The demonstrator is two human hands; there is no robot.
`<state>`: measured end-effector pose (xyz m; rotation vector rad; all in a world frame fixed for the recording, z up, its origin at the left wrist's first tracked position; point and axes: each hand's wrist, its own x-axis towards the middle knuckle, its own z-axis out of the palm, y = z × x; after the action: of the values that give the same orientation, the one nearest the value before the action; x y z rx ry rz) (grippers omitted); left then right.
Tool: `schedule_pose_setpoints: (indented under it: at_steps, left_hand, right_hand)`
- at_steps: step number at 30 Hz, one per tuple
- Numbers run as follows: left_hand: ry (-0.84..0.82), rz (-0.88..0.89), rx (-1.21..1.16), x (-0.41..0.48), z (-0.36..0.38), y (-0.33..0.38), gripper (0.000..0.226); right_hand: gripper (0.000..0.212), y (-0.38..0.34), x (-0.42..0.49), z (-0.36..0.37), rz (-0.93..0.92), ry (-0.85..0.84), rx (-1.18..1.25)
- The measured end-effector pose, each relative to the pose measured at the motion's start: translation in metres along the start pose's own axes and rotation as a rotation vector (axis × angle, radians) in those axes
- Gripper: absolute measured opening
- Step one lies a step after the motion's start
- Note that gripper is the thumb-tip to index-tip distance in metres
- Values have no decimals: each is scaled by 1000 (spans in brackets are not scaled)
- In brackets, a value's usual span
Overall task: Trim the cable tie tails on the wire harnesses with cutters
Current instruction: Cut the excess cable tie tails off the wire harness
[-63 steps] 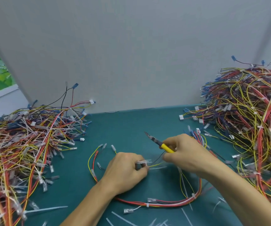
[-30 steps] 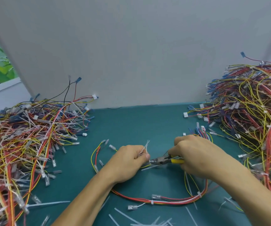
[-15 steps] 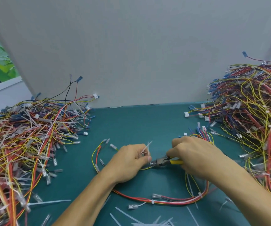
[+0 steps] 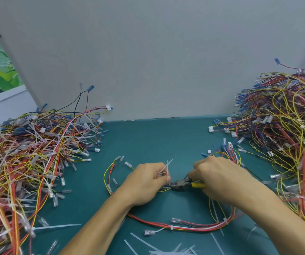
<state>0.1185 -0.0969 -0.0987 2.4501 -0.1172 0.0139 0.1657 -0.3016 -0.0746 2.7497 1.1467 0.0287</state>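
Center frame: left hand (image 4: pixel 146 183) pinches cable tie tails (image 4: pixel 165 165) & harness (image 4: pixel 184 226); right hand (image 4: pixel 219 178) grips yellow-handled cutters (image 4: pixel 182 184), tips touching left thumb on green mat (image 4: pixel 148 142)

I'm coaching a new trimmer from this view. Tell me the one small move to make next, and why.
Probably squeeze the handles to snip. The right hand grips the yellow-handled cutters, whose nose sits at the wire harness pinched by the left hand, so the blades look placed on a tie. The tie itself is hidden.
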Motion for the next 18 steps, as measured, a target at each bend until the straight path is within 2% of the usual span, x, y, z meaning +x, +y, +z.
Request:
schedule_pose_setpoints:
  at_steps: [10,14,16,18]
  left_hand:
    - [10,-16,-27,-2,-3,3,17]
    - [45,-3,9,-11,-15,17,20]
    - [-12,4,64,-20,-27,33,20]
    - [-138,12,146,-31,-40,54,21]
  right_hand:
    - [21,-7,-1,-1,89,17,25]
    - [11,4,-2,-11,159,89,153]
    - [11,14,-6,-20,221,129,215]
    - [6,24,-9,-27,286,161,263]
